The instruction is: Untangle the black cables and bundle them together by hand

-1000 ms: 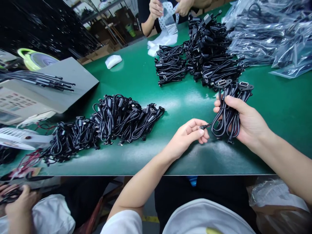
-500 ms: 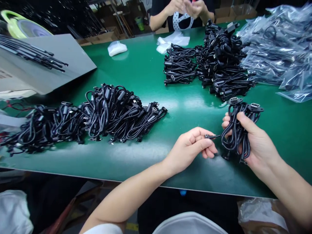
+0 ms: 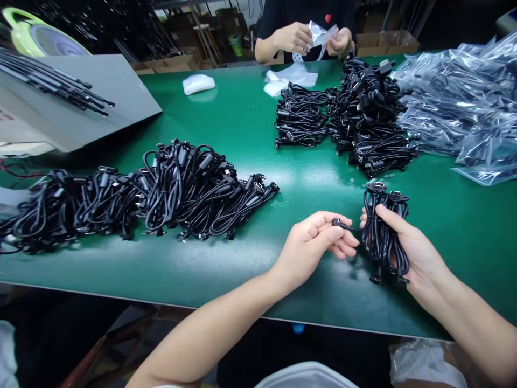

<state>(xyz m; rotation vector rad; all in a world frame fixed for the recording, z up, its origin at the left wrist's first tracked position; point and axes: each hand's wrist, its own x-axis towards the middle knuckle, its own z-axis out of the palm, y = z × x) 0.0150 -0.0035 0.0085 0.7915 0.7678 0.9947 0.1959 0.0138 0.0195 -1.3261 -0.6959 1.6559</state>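
Pale glare pooled on the green tabletop (image 3: 242,118) and glints streaked the clear plastic bags (image 3: 452,102); dark shadow lay under the grey casing (image 3: 117,89), and wide-angle distortion stretched the lime-green fan (image 3: 19,29).

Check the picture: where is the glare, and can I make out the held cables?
Head view: pale glare on the green tabletop, bright glints on the plastic bags; head view: the cable bundle in the right hand is discernible, though dark enough that parts merge.

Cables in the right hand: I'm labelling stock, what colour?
The cables are black, seen best in the head view.
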